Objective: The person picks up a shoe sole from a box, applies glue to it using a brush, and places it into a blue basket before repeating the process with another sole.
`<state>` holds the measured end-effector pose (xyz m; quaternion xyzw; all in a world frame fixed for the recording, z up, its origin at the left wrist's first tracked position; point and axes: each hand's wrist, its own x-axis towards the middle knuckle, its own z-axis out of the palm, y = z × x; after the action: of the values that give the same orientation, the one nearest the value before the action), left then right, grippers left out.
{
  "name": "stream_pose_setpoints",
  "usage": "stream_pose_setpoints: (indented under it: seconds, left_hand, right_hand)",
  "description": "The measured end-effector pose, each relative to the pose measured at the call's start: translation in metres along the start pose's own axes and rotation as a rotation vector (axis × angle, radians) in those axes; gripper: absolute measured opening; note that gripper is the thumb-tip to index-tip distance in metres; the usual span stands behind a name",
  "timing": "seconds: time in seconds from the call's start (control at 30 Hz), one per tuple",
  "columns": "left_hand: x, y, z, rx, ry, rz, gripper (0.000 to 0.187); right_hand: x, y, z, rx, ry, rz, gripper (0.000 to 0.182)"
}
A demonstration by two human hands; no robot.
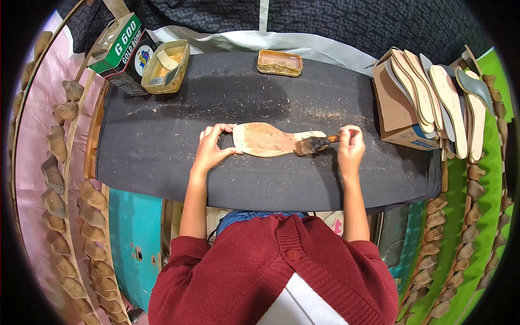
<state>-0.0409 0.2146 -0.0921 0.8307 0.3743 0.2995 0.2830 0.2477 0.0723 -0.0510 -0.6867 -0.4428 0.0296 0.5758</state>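
Dark-covered table: can, tub, tray, box, scraps.

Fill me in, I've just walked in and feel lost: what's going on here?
A person's left hand steadies a sole-shaped piece on the dark-covered table, while their right hand holds a brush, its dark bristles at the piece's narrower part. The piece is brownish in the middle, pale at both ends. Similar shapes stand in a cardboard box.
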Motion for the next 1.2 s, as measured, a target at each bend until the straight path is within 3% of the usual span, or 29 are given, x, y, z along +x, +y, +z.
stream_pose_setpoints:
  seconds: [0.17, 0.27, 0.47, 0.5, 0.67, 0.7, 0.87, 1.03, 1.1, 1.2]
  left_hand:
    - [0.000, 0.000, 0.000, 0.016, 0.003, 0.002, 0.055]
    - [0.000, 0.001, 0.000, 0.013, 0.004, -0.001, 0.055]
    - [0.000, -0.001, 0.002, 0.007, -0.001, 0.007, 0.057]
    - [-0.001, -0.001, 0.001, 0.008, 0.002, -0.001, 0.057]
    - [0.000, -0.002, 0.001, -0.007, -0.006, -0.019, 0.058]
    - [0.000, -0.003, 0.002, -0.005, -0.003, -0.008, 0.058]
    - [0.000, 0.000, 0.001, 0.013, 0.000, 0.032, 0.057]
    - [-0.001, -0.002, 0.002, 0.012, -0.002, 0.017, 0.057]
    - [-0.001, -0.003, 0.002, 0.019, 0.003, 0.041, 0.057]
    - [-0.001, -0.001, 0.001, 0.011, -0.006, 0.043, 0.057]
  right_hand:
    - [0.007, -0.001, -0.029, -0.083, 0.008, -0.013, 0.009]
    - [0.006, -0.020, -0.018, -0.152, 0.025, -0.160, 0.009]
    - [-0.008, -0.038, 0.031, 0.147, -0.123, -0.044, 0.008]
    - [-0.006, -0.030, 0.034, 0.039, -0.119, -0.212, 0.008]
    - [0.000, -0.023, 0.005, 0.008, -0.142, -0.070, 0.011]
    - [0.003, -0.014, -0.002, -0.056, -0.096, -0.149, 0.010]
    - [0.016, -0.004, -0.035, -0.148, -0.038, -0.054, 0.009]
    - [0.017, -0.006, -0.025, -0.101, -0.014, -0.067, 0.009]
    - [0.017, -0.008, -0.011, 0.100, 0.042, -0.043, 0.009]
    - [0.012, -0.022, 0.015, 0.159, -0.016, -0.050, 0.009]
